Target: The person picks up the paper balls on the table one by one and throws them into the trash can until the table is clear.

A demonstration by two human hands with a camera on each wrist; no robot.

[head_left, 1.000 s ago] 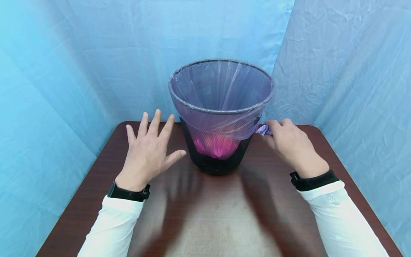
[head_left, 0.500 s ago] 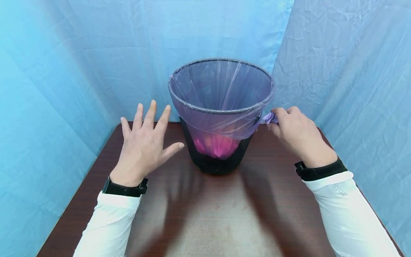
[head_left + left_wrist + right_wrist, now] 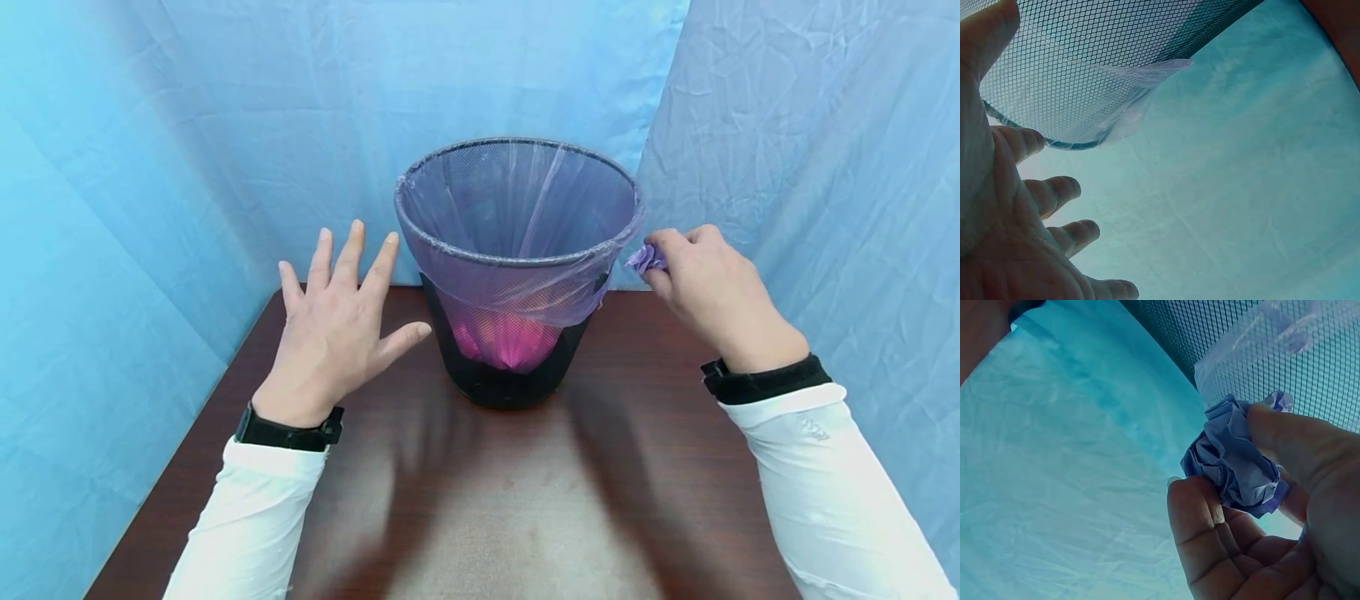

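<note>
A black mesh wastebasket (image 3: 510, 392) stands upright at the back of the table, lined with a thin purple bin bag (image 3: 480, 279) folded over its rim. Something bright pink (image 3: 510, 342) shows through the mesh low inside. To the right of the rim, my right hand (image 3: 712, 292) pinches a crumpled purple paper ball (image 3: 647, 258) between thumb and fingers; the right wrist view shows the paper ball (image 3: 1235, 459) close up beside the mesh. My left hand (image 3: 326, 337) is raised left of the basket, fingers spread, holding nothing. In the left wrist view its fingers (image 3: 1054, 194) lie near the basket's rim.
The brown wooden table (image 3: 510, 517) carries the basket near its far edge. Light blue cloth (image 3: 300, 108) hangs behind the table and along both sides. Both wrists wear black straps (image 3: 288, 433) over white sleeves.
My right hand has risen and moved right with the paper ball, from low beside the basket to near rim height. My left hand has shifted slightly up and left, fingers still spread.
</note>
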